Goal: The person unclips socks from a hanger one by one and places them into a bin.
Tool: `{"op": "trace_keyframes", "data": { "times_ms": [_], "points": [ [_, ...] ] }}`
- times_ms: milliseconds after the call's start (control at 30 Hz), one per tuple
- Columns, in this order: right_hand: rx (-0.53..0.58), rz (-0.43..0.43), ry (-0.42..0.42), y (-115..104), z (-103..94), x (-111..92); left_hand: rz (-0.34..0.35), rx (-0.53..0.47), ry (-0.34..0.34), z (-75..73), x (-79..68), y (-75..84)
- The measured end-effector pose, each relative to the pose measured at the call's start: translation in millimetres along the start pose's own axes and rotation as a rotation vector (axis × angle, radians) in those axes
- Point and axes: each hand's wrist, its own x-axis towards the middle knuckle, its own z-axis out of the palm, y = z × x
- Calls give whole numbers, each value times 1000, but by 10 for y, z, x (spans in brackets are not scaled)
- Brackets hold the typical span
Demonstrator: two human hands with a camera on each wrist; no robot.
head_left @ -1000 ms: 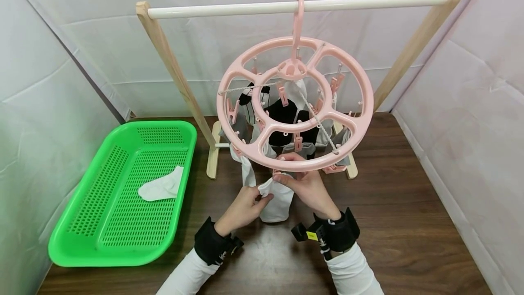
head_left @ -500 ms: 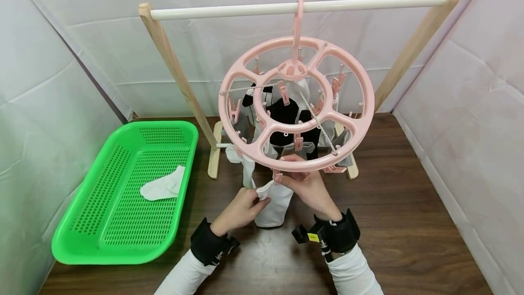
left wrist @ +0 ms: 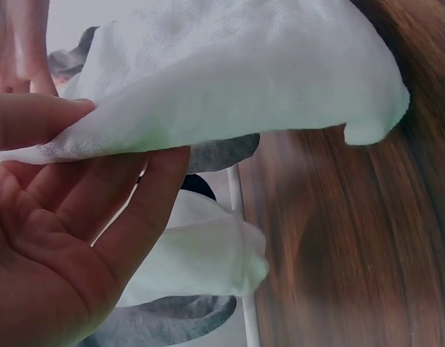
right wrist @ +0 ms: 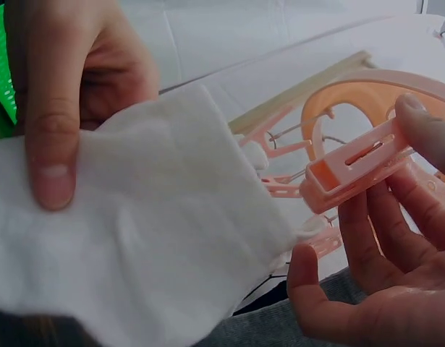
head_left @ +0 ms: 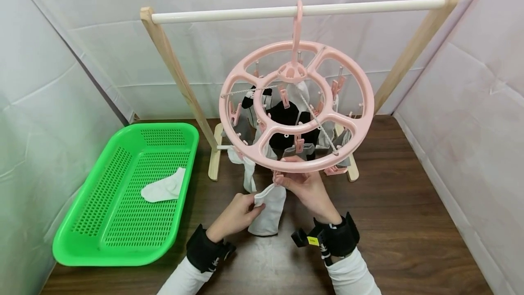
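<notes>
pinching white sock and pink peg

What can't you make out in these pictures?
Head view: full shapes of the hanging socks, behind the pink hanger.
Head view: what the yellow label reads, too small.
Left wrist view: upper part of the held white sock, cut by the top edge.
Right wrist view: what the grey fabric is, cut by the bottom edge.

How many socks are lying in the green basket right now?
1: a white sock, lying on the floor of the green basket, its cuff end by the wall nearest the drying rack. Another could be hidden underneath.
</notes>
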Motion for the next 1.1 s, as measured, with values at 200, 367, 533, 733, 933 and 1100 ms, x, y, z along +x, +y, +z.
{"op": "trace_keyframes", "data": {
  "times_ms": [200, 367, 533, 733, 933, 1100],
  "points": [
    [-53, 61, 53, 3, -5, -26, -18, -3, 15, -37, -49, -11],
    [-57, 81, 82, 32, -33, -69, -18, 25, 41, -106, -68, 24],
    [-91, 113, 81, 92, -64, -117, -16, 28, 55, -185, -86, 75],
    [-147, 139, 81, 198, -104, -203, 18, 54, 97, -279, -111, 99],
    [-147, 150, 66, 296, -181, -313, 26, 84, 124, -368, -123, 119],
    [-172, 157, 67, 372, -262, -402, 56, 97, 163, -443, -145, 107]
  ]
}}
